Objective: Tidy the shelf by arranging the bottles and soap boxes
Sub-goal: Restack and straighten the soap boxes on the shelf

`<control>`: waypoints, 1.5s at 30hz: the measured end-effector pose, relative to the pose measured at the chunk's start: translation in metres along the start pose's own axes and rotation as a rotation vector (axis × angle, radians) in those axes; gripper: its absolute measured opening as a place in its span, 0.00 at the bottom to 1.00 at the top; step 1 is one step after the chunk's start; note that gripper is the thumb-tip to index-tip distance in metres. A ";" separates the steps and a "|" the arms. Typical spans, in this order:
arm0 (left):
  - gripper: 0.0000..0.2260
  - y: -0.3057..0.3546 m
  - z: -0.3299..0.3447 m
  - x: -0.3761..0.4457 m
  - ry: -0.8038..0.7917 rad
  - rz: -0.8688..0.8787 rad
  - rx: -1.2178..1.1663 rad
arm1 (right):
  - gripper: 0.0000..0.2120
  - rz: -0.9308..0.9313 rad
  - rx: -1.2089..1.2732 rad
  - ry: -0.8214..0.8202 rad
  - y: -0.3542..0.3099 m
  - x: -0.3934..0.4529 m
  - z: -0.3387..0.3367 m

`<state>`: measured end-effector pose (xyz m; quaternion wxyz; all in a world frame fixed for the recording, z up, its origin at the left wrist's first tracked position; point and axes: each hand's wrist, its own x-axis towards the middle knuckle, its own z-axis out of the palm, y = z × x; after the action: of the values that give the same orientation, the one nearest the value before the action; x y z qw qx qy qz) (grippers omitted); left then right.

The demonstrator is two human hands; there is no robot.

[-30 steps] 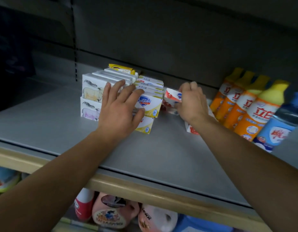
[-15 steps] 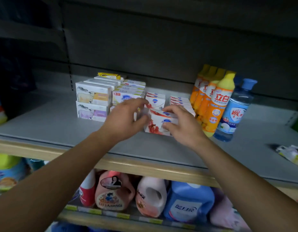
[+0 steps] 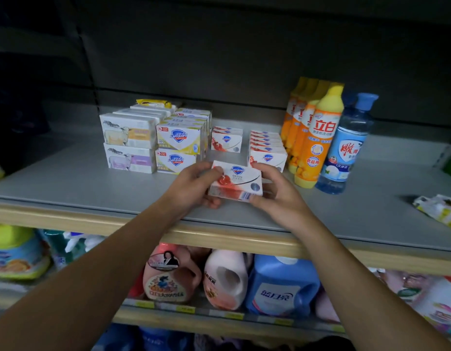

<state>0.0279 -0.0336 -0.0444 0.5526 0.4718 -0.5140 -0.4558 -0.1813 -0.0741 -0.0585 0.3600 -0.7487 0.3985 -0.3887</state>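
Soap box (image 3: 236, 182), white with a red fruit print, held between both hands just above the front part of the shelf (image 3: 92, 183), face tilted up toward the camera. Left hand (image 3: 191, 184): fingers curled round the box's left end, thumb on top. Right hand (image 3: 277, 192): fingers wrapped round the right end, thumb at the upper corner. Both grips look firm; box clear of the shelf surface as far as can be told.

Step in hand, by my reading: one loose box picked out, being turned to face front before it joins its kind.

Behind it, two groups of matching red-print boxes: a short stack (image 3: 227, 139) in the middle and a row (image 3: 267, 148) to the right, with a bare gap between them. Left of those, yellow-label boxes (image 3: 180, 146), then sheep-print boxes (image 3: 129, 141). Right of the row, orange bottles (image 3: 313, 133) in file, touching a blue bottle (image 3: 346, 145).

Next move probably calls for setting the box down label-forward, in the gap or in front of a matching group, square with its neighbours, without nudging the row into the bottles.

Far right, a crumpled packet (image 3: 439, 209) lies loose on the shelf.
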 end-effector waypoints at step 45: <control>0.16 -0.004 -0.002 -0.014 -0.045 0.308 0.121 | 0.22 -0.092 -0.156 0.127 -0.001 -0.008 0.005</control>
<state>0.0287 -0.0200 -0.0499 0.5749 0.4096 -0.6190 -0.3443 -0.1792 -0.0654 -0.0622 0.2564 -0.7658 0.4146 -0.4193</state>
